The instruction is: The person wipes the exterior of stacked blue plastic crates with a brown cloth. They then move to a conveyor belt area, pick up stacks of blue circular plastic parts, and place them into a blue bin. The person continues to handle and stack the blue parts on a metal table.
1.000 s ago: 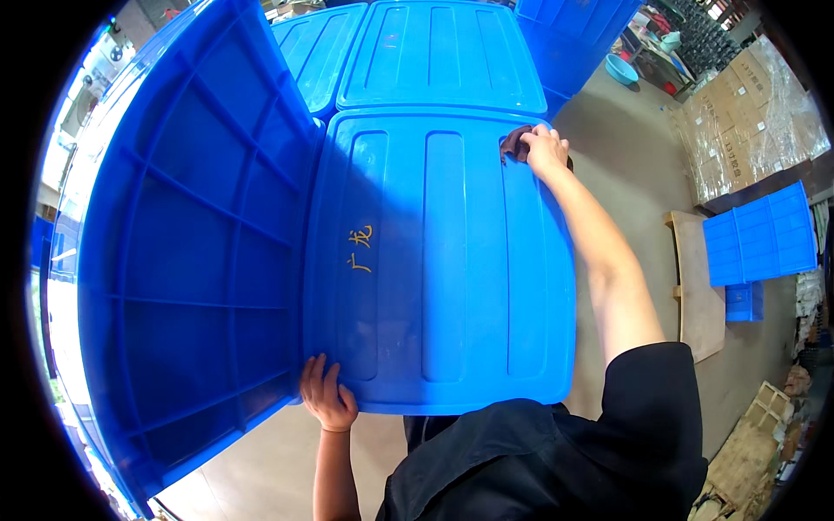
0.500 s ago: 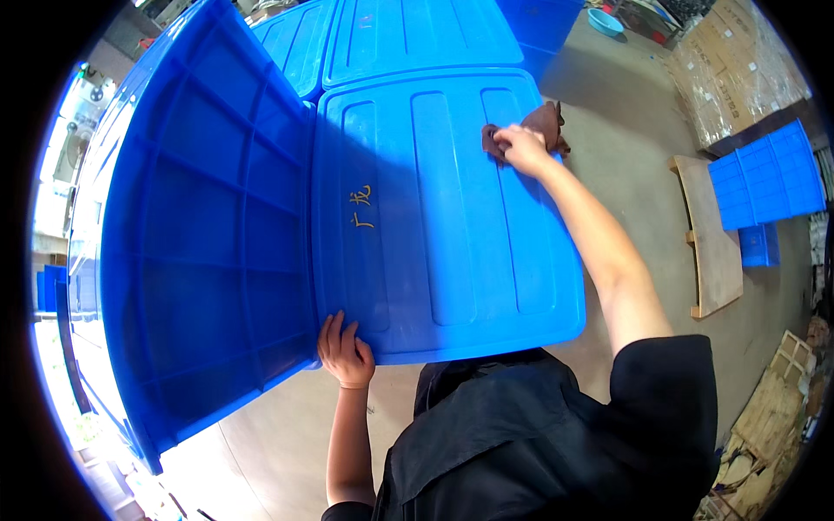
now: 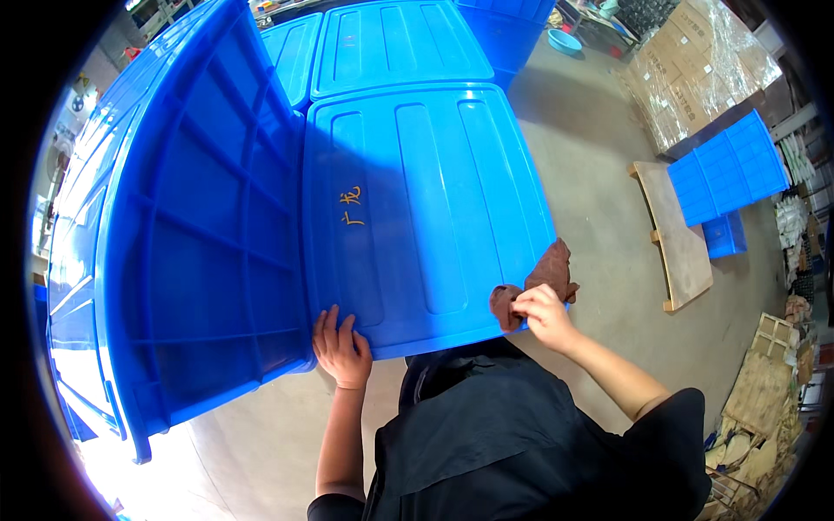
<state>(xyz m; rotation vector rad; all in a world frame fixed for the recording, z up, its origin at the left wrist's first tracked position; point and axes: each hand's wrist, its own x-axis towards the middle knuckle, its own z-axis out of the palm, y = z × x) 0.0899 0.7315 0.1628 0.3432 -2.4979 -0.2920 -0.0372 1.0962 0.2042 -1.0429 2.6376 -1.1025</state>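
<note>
A large blue plastic lid [image 3: 400, 226] with raised ribs and yellow markings lies flat in front of me. My right hand [image 3: 546, 314] grips a brown cloth [image 3: 551, 269], pressed on the lid's near right corner; part of the cloth hangs over the right edge. At the near left corner, my left hand [image 3: 344, 347] rests with fingers spread on the lid's edge. Close by on its left stands a tall blue ribbed panel [image 3: 200, 217], tilted upright along the lid's left side.
More blue lids [image 3: 400, 43] lie beyond. Plastic-wrapped cardboard boxes [image 3: 695, 78] stand far right. A blue crate [image 3: 728, 169] sits beside a wooden board [image 3: 673, 234] on the floor. Scrap wood [image 3: 756, 391] is piled at the near right; a light-blue basin [image 3: 565, 41] stands at the back.
My right hand has drawn the cloth from the lid's far right part toward me, to the near right corner. My left hand has stayed on the near left corner. The view has shifted slightly.
</note>
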